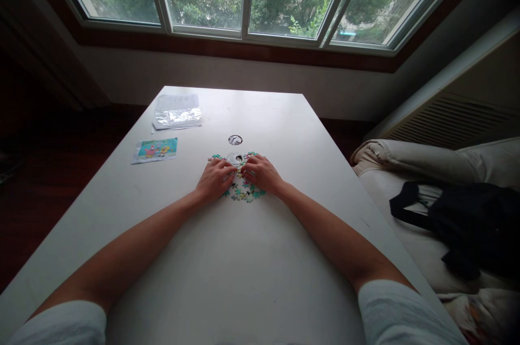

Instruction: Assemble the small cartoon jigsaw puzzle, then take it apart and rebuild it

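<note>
Left hand (216, 178) at nine o'clock, right hand (262, 173) at three, my curled fingers' (226, 170) grip unclear; best nudge puzzle pieces (247, 196) lightly.

Pieces (246, 195) crowd the gap between the fingers (228, 169). Just ahead of them a round thing (232, 159) bars the way, a disc (235, 140) beyond it. Table (309, 166) runs open right of the fingers; a card (157, 149) and sheets (177, 112) lie off left.

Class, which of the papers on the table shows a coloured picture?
The printed paper nearer the left hand: it has blue-green, pink and yellow, while the other papers look pale, partly shiny.
</note>
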{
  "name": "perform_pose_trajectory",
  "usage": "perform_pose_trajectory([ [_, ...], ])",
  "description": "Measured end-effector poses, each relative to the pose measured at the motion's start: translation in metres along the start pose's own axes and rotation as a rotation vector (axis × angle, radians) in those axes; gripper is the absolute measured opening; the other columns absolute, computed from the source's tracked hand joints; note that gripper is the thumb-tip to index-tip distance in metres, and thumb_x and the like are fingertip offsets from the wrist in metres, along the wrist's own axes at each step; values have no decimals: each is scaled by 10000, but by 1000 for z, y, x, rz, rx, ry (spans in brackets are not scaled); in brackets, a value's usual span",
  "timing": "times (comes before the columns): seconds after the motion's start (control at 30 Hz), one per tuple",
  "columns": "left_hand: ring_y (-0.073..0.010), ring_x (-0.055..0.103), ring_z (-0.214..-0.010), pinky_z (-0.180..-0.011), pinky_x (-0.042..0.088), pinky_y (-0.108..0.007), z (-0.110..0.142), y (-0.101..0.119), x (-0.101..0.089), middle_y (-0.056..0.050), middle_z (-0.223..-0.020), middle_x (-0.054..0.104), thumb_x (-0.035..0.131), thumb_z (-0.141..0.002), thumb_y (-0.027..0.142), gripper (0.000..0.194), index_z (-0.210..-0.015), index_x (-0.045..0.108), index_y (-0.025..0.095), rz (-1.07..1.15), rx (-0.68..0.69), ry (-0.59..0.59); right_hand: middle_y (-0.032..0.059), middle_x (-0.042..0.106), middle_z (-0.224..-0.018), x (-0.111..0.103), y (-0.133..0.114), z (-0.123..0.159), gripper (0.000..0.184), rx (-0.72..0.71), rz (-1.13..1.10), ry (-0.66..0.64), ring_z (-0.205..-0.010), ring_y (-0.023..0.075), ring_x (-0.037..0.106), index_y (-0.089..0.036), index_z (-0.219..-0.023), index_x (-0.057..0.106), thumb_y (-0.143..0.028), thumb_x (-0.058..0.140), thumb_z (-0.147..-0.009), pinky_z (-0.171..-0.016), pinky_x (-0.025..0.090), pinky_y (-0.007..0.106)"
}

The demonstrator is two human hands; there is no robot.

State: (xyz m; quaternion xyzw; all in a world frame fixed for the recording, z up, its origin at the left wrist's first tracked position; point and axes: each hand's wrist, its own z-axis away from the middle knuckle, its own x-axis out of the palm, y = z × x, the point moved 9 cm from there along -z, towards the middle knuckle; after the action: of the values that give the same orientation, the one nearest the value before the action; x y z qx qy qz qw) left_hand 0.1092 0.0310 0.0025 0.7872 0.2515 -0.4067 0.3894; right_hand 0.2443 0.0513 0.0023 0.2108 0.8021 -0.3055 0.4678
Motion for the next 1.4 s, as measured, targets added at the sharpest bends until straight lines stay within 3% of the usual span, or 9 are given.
perform_pose_trajectory([
  [0.7,-271,506,-1207,-1108,382,-488,2,6,-3,-49,-1200,678,542,-960,257,310,-1214,711,312,-60,47,-34,62,667,-960,2,-4,1,194,-26,-8,12,-962,209,547,-264,-1018,746,-276,552,-1004,-902,415,354],
  [0.83,-282,503,-1217,-1070,409,-471,3,-7,-7,-62,-1211,672,577,-932,254,344,-1256,685,294,-87,-20,6,67,680,-989,1,-1,3,194,-20,-32,34,-982,216,556,-265,-1057,741,-235,564,-986,-910,428,366],
  [0.97,-298,519,-1164,-1001,426,-476,6,-20,-13,-71,-1161,677,598,-930,313,255,-1152,717,279,-137,-108,49,68,700,-1015,-4,6,5,207,13,-63,85,-991,221,568,-252,-1065,735,-194,558,-976,-911,437,374],
  [1.13,-307,516,-1132,-959,425,-474,6,-17,-13,-71,-1120,675,662,-890,346,202,-1068,730,284,-161,-125,48,65,705,-1004,-5,10,5,180,32,-76,97,-984,225,571,-259,-1029,741,-199,586,-961,-912,436,382],
  [1.4,-302,531,-1108,-943,431,-462,4,-20,-13,-66,-1117,672,682,-859,327,235,-1089,718,294,-140,-163,73,60,695,-990,1,6,5,152,18,-46,59,-981,221,561,-257,-1014,742,-244,599,-965,-910,426,372],
])
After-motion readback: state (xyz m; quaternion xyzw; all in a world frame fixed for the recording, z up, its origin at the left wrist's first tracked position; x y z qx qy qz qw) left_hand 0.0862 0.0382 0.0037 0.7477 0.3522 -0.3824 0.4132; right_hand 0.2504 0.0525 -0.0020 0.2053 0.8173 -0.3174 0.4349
